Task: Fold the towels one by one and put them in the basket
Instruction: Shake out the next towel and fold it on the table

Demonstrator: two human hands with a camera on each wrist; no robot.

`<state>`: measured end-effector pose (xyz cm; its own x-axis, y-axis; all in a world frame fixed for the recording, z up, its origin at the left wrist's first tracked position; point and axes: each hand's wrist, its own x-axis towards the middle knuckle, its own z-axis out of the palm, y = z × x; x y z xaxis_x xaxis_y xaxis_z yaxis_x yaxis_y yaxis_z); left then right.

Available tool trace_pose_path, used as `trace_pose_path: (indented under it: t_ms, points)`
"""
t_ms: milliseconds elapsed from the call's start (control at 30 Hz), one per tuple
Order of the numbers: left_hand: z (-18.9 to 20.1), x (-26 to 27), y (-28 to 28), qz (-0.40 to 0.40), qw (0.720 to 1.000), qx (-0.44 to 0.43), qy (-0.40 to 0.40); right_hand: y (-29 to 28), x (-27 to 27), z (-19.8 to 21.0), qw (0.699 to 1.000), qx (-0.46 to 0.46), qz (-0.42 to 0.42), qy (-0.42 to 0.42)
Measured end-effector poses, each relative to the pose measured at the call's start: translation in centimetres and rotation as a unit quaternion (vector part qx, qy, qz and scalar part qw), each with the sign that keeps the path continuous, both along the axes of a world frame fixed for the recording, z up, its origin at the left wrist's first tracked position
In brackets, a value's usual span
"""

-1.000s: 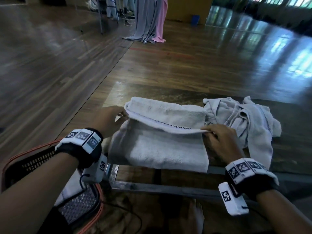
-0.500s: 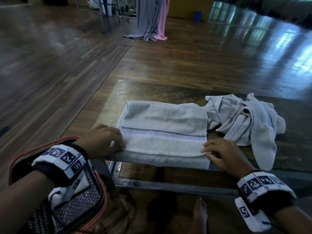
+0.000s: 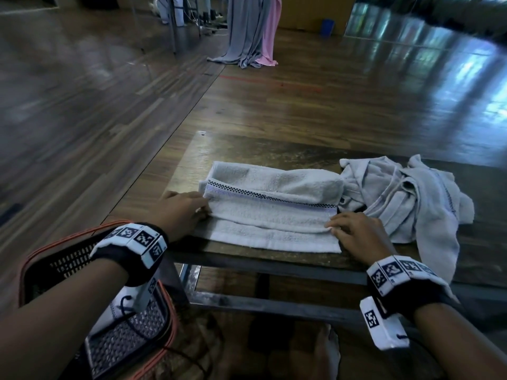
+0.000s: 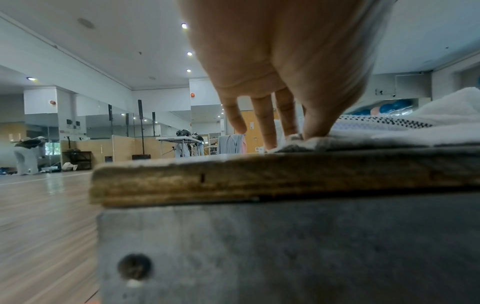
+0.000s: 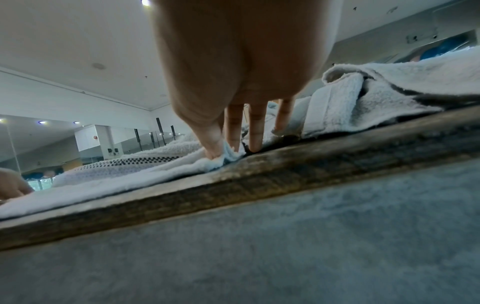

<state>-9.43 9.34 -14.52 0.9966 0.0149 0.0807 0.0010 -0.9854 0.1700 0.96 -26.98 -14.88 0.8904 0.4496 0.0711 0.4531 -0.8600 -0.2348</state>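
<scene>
A pale grey towel [image 3: 271, 215] with a checkered band lies folded on the low wooden table [image 3: 274, 149], near its front edge. My left hand [image 3: 204, 208] pinches the towel's left corner; in the left wrist view the thumb and a finger of that hand [image 4: 296, 135] squeeze a bit of cloth. My right hand [image 3: 333, 224] pinches the right corner of the upper layer, and the right wrist view shows the hand [image 5: 221, 152] with its thumb pressed on the cloth. The black mesh basket [image 3: 55, 259] with an orange rim stands at the lower left under my left forearm, with a folded towel [image 3: 115, 305] in it.
A crumpled heap of pale towels [image 3: 406, 198] lies on the table's right side, one end hanging over the front edge. The table's metal frame [image 3: 274, 305] runs below. Grey and pink cloth [image 3: 252, 31] hangs far back on the wooden floor.
My hands drew the lifted upper layer toward me and laid it down. They now pinch the towel's corners low on the table, and the fold bulges at the far side.
</scene>
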Motion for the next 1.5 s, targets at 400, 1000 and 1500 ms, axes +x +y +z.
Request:
trace_pose_path:
  t_ms: [400, 1000, 1500]
  points:
    - [1.7, -2.8, 0.6, -0.038, 0.987, -0.012, -0.153, -0.7, -0.9, 0.8, 0.994, 0.061, 0.004, -0.09]
    - [0.1, -5.5, 1.6, -0.073, 0.995, -0.074, 0.0, -2.0, -4.3, 0.2, 0.99, -0.057, 0.129, -0.016]
    - [3.1, -8.5, -2.0, -0.031, 0.998, -0.024, -0.038, -3.3, -8.4, 2.5, 0.993, 0.104, 0.031, -0.036]
